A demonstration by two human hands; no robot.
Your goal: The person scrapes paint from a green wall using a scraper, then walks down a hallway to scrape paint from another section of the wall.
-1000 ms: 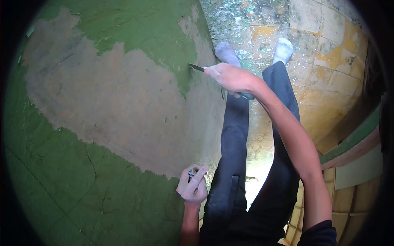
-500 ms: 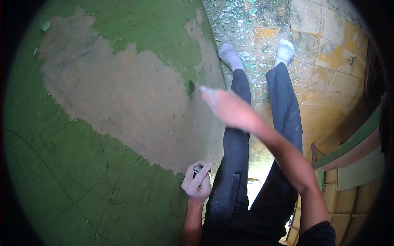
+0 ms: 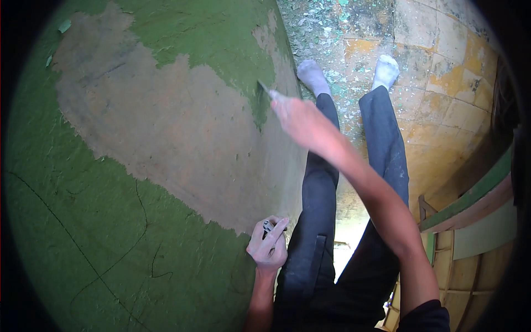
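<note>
My right hand (image 3: 298,119) is closed round a small scraper (image 3: 264,87), whose thin blade points up and left at the edge of the green paint (image 3: 221,33). The blade lies at or very near the wall; contact is hard to make out. Lower down, my left hand (image 3: 267,243) is wrapped round a small dark and silver object (image 3: 267,226) that I cannot identify, beside the wall. Between and left of the hands spreads a bare grey-brown patch (image 3: 166,122) with ragged paint edges.
My legs (image 3: 384,133) in dark trousers stretch over the floor, ending in pale socks. Paint flakes lie on the worn tiled floor (image 3: 415,25). A curved green and pink edge (image 3: 470,202) runs at the right, above tan panels (image 3: 462,276). Thin cracks cross the green wall.
My right hand has moved up and slightly left along the wall with the scraper, whose blade now shows more clearly. My left hand has hardly moved.
</note>
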